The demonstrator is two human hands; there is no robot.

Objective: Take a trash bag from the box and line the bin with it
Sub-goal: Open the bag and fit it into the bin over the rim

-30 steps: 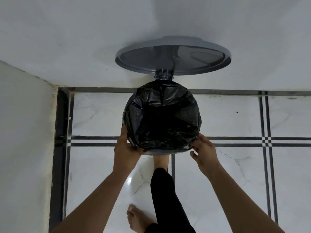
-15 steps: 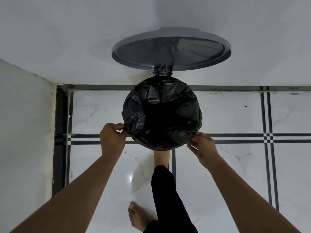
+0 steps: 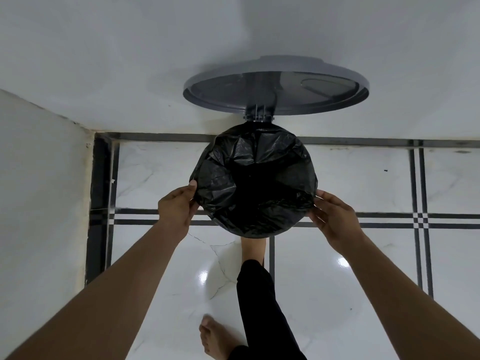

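A black trash bag [image 3: 253, 178] lies crumpled inside the round bin and is folded over its whole rim, so the bin's body is hidden. The bin's grey lid [image 3: 275, 87] stands raised behind it, against the wall. My left hand [image 3: 176, 206] pinches the bag's edge at the left side of the rim. My right hand [image 3: 333, 219] holds the bag's edge at the right side of the rim. A bare foot [image 3: 253, 249] rests at the bin's front base. No trash bag box is in view.
The bin stands on a glossy white tiled floor [image 3: 337, 294] with black stripes, close to a white back wall [image 3: 130, 61]. Another white wall [image 3: 39, 203] rises at the left. My other foot [image 3: 215, 339] stands on the floor near the bottom.
Both hands slid outward along the rim, from the front edge to the left and right sides. The bag's edge now covers the front of the rim.
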